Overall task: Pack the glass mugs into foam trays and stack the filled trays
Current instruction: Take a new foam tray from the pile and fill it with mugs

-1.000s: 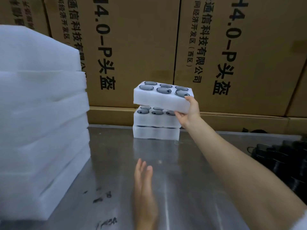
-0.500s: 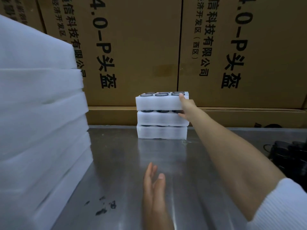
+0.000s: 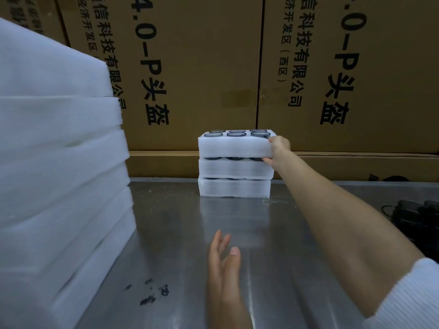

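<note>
Cardboard boxes (image 3: 190, 74) back a steel worktop (image 3: 166, 233); right hand (image 3: 279, 150) fingers (image 3: 267, 160) curl under the top foam tray (image 3: 235, 144) with thumb on its rim, left hand (image 3: 223, 274) flat, holding nothing. Tray with glass mugs (image 3: 236, 134) tops a three-high stack (image 3: 235, 176). Risk: withdrawing trapped fingers may drag or tilt the tray, shifting the mugs.

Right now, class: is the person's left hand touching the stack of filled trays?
Apart. The head view shows bare steel table between the open left hand and the stack of filled trays.
</note>
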`<action>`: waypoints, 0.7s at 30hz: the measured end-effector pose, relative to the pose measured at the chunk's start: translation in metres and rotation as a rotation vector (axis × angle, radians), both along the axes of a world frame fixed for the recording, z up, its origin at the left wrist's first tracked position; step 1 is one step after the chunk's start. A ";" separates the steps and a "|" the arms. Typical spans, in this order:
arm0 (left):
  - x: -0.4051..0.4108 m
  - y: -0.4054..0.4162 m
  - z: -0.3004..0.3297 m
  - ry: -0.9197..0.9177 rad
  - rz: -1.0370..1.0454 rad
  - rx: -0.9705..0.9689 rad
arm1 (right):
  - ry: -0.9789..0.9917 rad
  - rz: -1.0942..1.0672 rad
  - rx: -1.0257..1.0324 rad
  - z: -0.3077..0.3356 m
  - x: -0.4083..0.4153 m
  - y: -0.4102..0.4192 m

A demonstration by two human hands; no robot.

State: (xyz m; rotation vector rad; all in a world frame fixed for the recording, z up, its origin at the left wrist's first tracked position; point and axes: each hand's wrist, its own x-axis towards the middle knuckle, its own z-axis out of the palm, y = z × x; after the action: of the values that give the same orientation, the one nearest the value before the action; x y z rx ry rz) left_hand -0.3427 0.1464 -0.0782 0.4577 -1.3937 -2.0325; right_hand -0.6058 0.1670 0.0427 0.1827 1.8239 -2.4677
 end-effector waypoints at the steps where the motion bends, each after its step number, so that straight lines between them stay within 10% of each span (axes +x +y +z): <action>1: 0.000 0.000 0.000 0.001 0.004 -0.004 | 0.011 0.002 -0.006 0.000 0.000 0.001; 21: 0.001 0.002 -0.002 -0.010 -0.023 -0.056 | -0.062 -0.122 -0.165 0.003 -0.009 -0.008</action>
State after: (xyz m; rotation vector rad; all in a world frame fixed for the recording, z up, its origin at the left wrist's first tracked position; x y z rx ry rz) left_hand -0.3418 0.1483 -0.0804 0.4298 -1.4643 -2.0059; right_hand -0.6152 0.1588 0.0459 0.3665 1.6215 -2.6463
